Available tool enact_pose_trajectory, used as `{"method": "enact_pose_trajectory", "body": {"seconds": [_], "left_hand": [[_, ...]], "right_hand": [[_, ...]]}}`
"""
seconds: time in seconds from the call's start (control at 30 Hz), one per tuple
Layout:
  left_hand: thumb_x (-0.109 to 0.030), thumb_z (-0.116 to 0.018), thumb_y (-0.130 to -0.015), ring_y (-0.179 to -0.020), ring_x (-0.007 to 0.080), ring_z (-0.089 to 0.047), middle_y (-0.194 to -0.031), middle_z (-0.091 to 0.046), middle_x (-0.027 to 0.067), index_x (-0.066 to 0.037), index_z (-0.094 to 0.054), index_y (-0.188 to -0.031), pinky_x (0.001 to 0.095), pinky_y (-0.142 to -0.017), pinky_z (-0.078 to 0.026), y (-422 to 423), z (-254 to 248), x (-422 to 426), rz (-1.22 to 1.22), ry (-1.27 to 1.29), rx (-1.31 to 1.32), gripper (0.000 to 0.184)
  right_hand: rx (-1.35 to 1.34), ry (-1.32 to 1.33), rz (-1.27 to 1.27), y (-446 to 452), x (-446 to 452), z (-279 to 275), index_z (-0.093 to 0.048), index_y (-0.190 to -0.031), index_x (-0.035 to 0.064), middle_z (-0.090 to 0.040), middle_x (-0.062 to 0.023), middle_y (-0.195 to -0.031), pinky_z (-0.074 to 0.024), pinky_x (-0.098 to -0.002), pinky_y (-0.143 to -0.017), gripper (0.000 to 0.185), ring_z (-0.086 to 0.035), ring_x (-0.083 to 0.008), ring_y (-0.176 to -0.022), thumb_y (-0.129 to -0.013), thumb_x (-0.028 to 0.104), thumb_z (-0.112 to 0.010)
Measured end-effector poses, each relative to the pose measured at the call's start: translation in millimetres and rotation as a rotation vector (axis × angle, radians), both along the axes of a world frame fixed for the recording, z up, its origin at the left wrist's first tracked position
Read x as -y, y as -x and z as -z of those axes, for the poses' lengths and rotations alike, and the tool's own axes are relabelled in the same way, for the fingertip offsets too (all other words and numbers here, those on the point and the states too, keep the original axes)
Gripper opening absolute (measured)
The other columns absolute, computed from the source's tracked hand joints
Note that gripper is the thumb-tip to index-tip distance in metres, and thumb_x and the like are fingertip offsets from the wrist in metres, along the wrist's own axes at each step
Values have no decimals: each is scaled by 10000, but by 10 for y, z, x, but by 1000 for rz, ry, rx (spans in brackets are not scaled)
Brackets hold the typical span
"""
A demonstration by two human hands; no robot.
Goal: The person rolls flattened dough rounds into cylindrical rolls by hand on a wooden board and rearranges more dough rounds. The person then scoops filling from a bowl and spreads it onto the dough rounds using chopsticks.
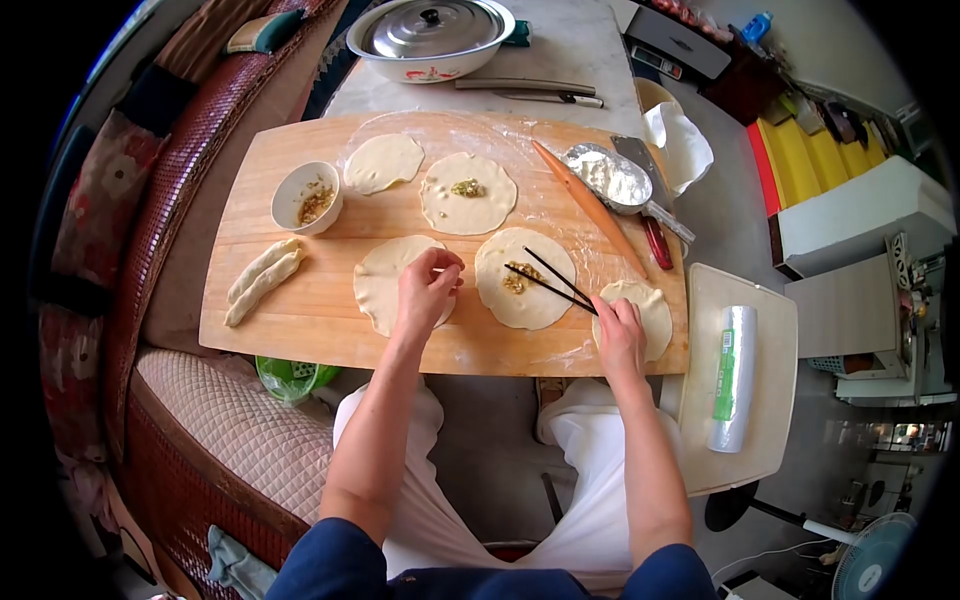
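Black chopsticks [548, 284] are gripped in my right hand [621, 335], their tips at the chopped filling [519, 277] on a flat dough round [507, 310]. My left hand [430, 290] hovers over or rests on another dough round [378, 290]; its fingers are curled together, and I cannot make out anything in them. Partly under my right hand lies a further dough round [655, 322]. Farther back are a round with a small heap of filling [467, 187] and a plain round [384, 164]. A white bowl [283, 205] with filling stands at the left.
The wooden board [250, 300] carries a twisted dough piece [262, 280], a rolling pin [590, 207], a metal scoop of flour [607, 178], a cleaver [632, 152] and a red-handled tool [656, 242]. Behind stands a lidded basin [430, 68]; a plastic roll [735, 380] lies right.
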State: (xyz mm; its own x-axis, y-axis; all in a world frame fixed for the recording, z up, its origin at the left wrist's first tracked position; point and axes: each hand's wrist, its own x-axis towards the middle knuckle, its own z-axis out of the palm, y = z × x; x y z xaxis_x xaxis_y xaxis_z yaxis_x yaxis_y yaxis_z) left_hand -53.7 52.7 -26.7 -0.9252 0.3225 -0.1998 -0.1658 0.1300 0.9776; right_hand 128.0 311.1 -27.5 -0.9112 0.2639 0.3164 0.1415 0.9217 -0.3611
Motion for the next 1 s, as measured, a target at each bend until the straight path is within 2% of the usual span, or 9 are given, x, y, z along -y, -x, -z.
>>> {"method": "enact_pose_trajectory", "body": {"seconds": [0.27,0.5,0.7,0.93,1.0], "left_hand": [[-95,-613,-936,-792,133,-673,-964,-697,55,-23,-642,-1036,271,-676,-554,13,-7,-22,-7,-1,12,127],[-106,-614,-941,-803,130,-669,-960,-696,47,-30,-638,-1046,267,-686,-544,31,4,2,-14,-30,32,131],[-111,-612,-949,-827,129,-667,-972,-699,42,-37,-637,-1057,268,-685,-534,48,-10,61,-24,-42,20,134],[-120,-609,-956,-817,125,-672,-987,-702,41,-36,-639,-1059,259,-678,-527,64,-31,87,-39,-36,35,136],[-112,-613,-946,-807,130,-679,-972,-704,45,-32,-643,-1047,264,-672,-536,73,-28,97,-47,-41,37,132]], "right_hand": [[-51,26,34,103,-75,149,-707,-1108,57,-586,-97,-924,-495,-404,-796,278,-589,-294,-905,-859,2,-598],[-90,87,78,-5,11,18,-704,-1086,43,-582,-91,-926,-496,-400,-789,239,-594,-282,-909,-868,8,-613],[-9,-35,150,-55,148,10,-691,-1101,45,-575,-87,-913,-502,-394,-778,263,-593,-279,-908,-854,-3,-613],[-50,16,18,24,337,42,-690,-1103,49,-580,-87,-928,-502,-406,-769,264,-595,-286,-910,-855,-1,-614],[-63,9,60,35,301,27,-689,-1102,45,-580,-87,-932,-502,-411,-773,266,-594,-288,-912,-851,-4,-614]]}}
